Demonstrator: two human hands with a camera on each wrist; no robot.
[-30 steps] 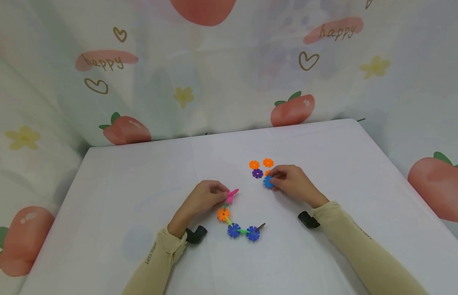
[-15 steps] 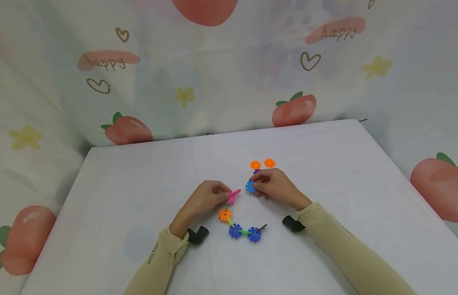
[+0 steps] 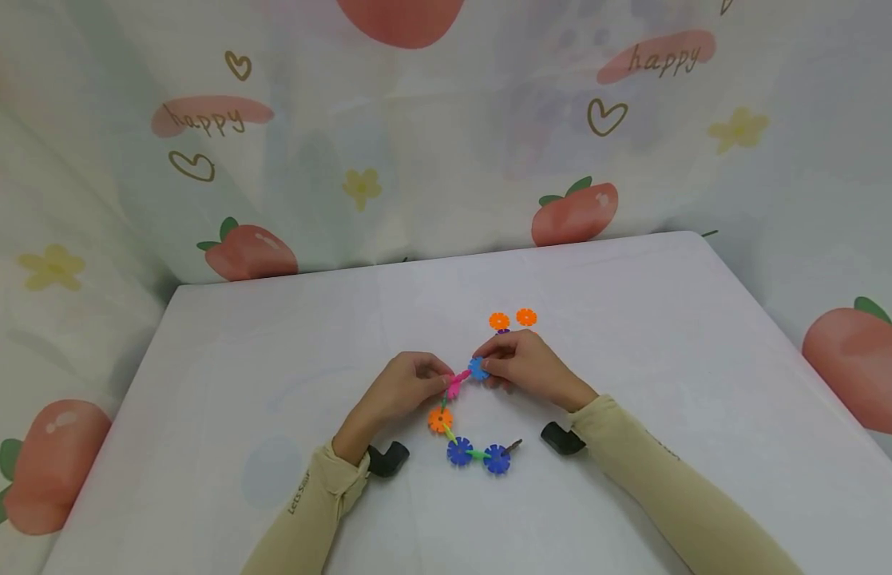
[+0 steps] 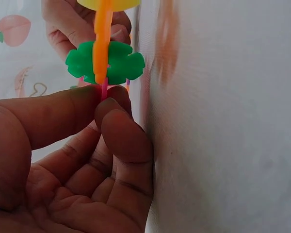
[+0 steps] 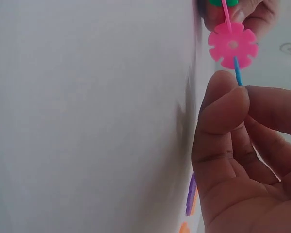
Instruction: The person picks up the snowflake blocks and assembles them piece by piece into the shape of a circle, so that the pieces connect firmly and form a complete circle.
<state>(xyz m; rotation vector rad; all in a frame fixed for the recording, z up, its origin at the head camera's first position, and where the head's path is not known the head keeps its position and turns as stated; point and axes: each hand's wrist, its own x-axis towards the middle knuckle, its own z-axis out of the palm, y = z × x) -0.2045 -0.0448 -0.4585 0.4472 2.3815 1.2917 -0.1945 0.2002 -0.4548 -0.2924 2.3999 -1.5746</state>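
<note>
In the head view, a chain of slotted plastic flower discs curves over the white table. My left hand [image 3: 402, 389] pinches a pink disc [image 3: 454, 390] at its upper end, between thumb and fingers. Beyond those fingertips another pink disc [image 5: 222, 47] sticks out, edge-on to the first. Thumb and forefinger of my right hand [image 3: 539, 369] pinch a light blue disc [image 3: 477, 368]; in the right wrist view its edge meets a slot of the outer pink disc. A green disc [image 4: 123, 60] and an orange disc [image 4: 101, 39] follow behind the left fingertips, crossed at angles.
Toward the front, the chain runs on through dark blue discs [image 3: 460, 452] to a brown disc [image 3: 513, 446]. Loose orange discs [image 3: 527, 317] and a partly hidden purple disc [image 3: 502, 331] lie beyond my right hand. A patterned cloth [image 3: 446, 144] hangs behind the table.
My right hand has carried the light blue disc leftward from the loose discs to the chain's pink end, where it now touches. The left hand keeps its pinch, almost still.
</note>
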